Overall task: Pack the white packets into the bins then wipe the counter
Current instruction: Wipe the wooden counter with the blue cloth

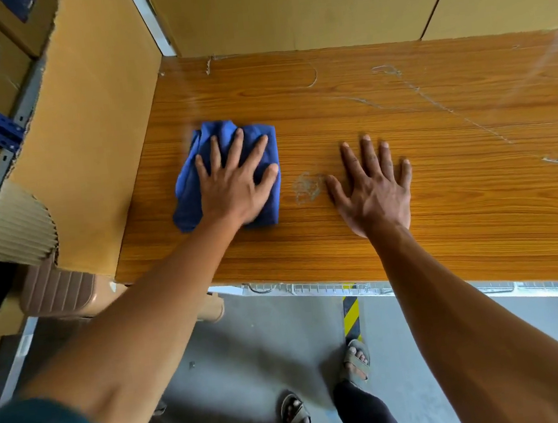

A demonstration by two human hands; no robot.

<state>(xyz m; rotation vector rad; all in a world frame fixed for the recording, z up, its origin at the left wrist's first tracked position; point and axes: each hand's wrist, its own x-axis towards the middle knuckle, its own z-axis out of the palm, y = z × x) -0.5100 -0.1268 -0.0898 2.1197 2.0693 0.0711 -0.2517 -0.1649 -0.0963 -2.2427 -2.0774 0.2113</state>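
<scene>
Pressing the cloth flat under spread left fingers, right hand splayed empty, risks skipping the smudge between them.

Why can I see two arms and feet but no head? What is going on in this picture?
The camera sits on the person's head and looks down, so you see what they see: their own arms, and their feet in sandals on the grey floor. There is only this one picture, and no machine, just two bare hands. The left hand presses flat on a folded blue cloth, fingers spread, lying on a wooden counter. That is how you wipe. The right hand rests flat on the bare wood and holds nothing. Between the hands is a pale smudge, and thin whitish streaks cross the wood farther back. Cardboard walls stand around the counter.
</scene>
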